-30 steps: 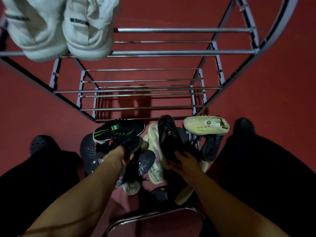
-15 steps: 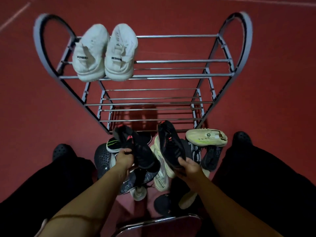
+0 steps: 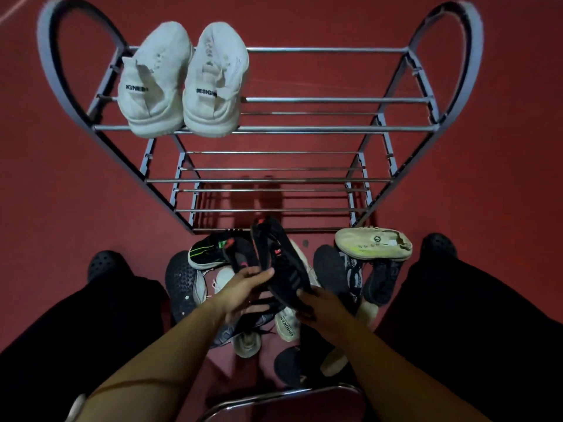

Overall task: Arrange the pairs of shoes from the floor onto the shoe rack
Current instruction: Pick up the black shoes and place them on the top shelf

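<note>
My right hand (image 3: 320, 303) grips the heel end of a black shoe with red marks (image 3: 283, 263), fingers curled round its lower edge, and my left hand (image 3: 243, 287) lies against the shoe's left side with the fingers fairly straight and the thumb up near the sole edge. Just behind the left fingers is a second black shoe (image 3: 239, 257), which looks like its mate; I cannot tell whether the left hand truly holds it or only presses the two together.

What matters is how the pair lies. Both shoes sit above the floor pile (image 3: 286, 324), between my knees, and their long axis runs away from me: heels at my hands, toes up toward the shoe rack (image 3: 323, 128). The toe of the right-hand shoe reaches nearly to the rack's lowest front bar in this view, though it is probably well above it.

The white pair (image 3: 182, 83) occupies the left part of the top shelf, heels toward me. Free bar lies to its right, so I judge the carry is forward, up and slightly right. The right hand is nearer that space. The shoes already point the correct way, so no turning should be needed, only a lift.
</note>
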### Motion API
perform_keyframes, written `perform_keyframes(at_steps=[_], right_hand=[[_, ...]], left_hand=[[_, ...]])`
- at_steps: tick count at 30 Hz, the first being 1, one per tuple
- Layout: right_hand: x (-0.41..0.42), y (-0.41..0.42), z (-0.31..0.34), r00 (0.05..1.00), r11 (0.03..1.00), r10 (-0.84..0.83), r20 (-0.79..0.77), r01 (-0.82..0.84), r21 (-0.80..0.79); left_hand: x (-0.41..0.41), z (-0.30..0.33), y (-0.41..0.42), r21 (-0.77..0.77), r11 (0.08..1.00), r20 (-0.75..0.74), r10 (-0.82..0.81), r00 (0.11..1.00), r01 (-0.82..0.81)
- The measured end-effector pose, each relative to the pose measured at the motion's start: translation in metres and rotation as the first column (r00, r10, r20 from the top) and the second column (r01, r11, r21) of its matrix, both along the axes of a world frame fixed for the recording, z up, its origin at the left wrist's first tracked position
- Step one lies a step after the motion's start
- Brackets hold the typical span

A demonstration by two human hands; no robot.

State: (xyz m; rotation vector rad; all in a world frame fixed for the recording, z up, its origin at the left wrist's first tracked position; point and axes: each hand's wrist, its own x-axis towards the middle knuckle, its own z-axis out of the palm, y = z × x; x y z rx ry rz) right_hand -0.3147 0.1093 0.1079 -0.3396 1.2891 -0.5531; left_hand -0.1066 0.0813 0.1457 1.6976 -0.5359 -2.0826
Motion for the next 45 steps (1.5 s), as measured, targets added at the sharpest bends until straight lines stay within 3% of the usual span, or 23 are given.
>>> perform_keyframes(at_steps=[6, 10, 16, 19, 22, 25, 29, 32, 38, 41, 45], right_hand=[[0.051, -0.031, -0.018, 0.958, 0.963, 0.264, -0.114, -0.268, -0.017], [0.054, -0.049, -0.046, 0.810, 0.906, 0.355, -0.466, -0.422, -0.044], [0.072, -0.047, -0.080, 0.849, 0.931, 0.351, -0.395, -0.362, 0.050], [0.076, -0.050, -0.088, 0.864, 0.948, 0.310, -0.396, -0.314, 0.057], [0.075, -0.047, -0.098, 0.876, 0.956, 0.290, -0.386, -0.246, 0.160], [0.072, -0.044, -0.107, 0.914, 0.958, 0.258, -0.311, -0.202, 0.203], [0.064, -0.036, -0.099, 0.861, 0.929, 0.364, -0.356, -0.361, 0.076], [0.056, -0.030, -0.090, 0.808, 0.870, 0.421, -0.412, -0.488, -0.069], [0.054, -0.057, -0.046, 0.687, 0.737, 0.436, -0.582, -0.644, -0.208], [0.056, -0.064, -0.027, 0.687, 0.690, 0.420, -0.593, -0.666, -0.282], [0.065, -0.069, 0.036, 0.703, 0.638, 0.345, -0.623, -0.662, -0.394]], left_hand=[[0.048, -0.035, -0.002, -0.047, 0.968, 0.147, 0.251, 0.957, -0.246], [0.091, -0.058, 0.007, -0.032, 0.975, 0.236, 0.219, 0.947, -0.218], [0.113, -0.087, 0.016, -0.009, 0.992, 0.318, 0.124, 0.940, -0.127], [0.111, -0.096, 0.019, -0.069, 0.998, 0.411, 0.027, 0.911, 0.001], [0.102, -0.103, 0.029, -0.139, 0.988, 0.507, 0.012, 0.862, 0.068], [0.091, -0.109, 0.043, -0.097, 0.994, 0.456, -0.004, 0.890, 0.054], [0.080, -0.115, 0.050, -0.142, 0.977, 0.387, -0.091, 0.918, 0.157], [0.071, -0.112, 0.049, -0.184, 0.975, 0.442, -0.032, 0.897, 0.125], [0.072, -0.067, 0.027, -0.347, 0.924, 0.514, 0.045, 0.857, 0.160], [0.075, -0.044, 0.009, -0.443, 0.892, 0.417, 0.116, 0.901, 0.091], [0.069, -0.002, -0.002, -0.490, 0.867, 0.397, 0.132, 0.908, 0.088]])
